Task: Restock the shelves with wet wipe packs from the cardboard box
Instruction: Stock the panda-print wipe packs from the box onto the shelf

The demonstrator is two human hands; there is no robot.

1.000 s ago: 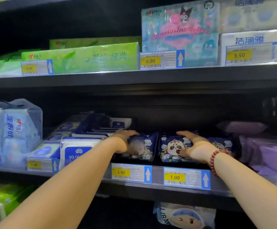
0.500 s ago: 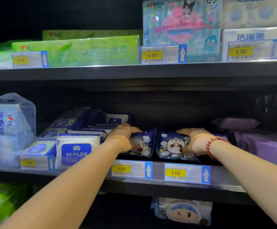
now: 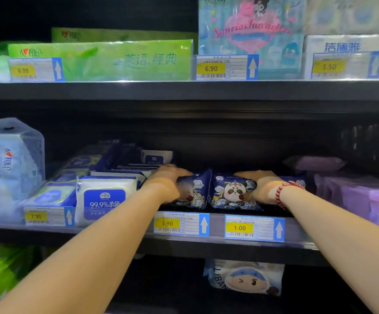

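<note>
Two dark blue wet wipe packs with cartoon prints stand side by side at the front of the middle shelf [image 3: 215, 243]. My left hand [image 3: 168, 184] grips the left pack [image 3: 197, 191], fingers over its top and thumb on its front. My right hand [image 3: 261, 186], with a red bead bracelet at the wrist, grips the panda pack [image 3: 229, 193] the same way. More dark blue packs lie behind them, mostly hidden. The cardboard box is out of view.
White and blue wipe packs [image 3: 104, 198] fill the shelf to the left, purple packs [image 3: 353, 193] to the right. Green tissue packs [image 3: 107, 60] and a cartoon tissue bundle [image 3: 249, 35] sit on the upper shelf. Price tags [image 3: 254, 227] line the shelf edge. A cartoon pack [image 3: 245, 277] lies below.
Both hands stay on the same two packs. The view has shifted slightly, so the shelves sit a little lower and closer in the frame.
</note>
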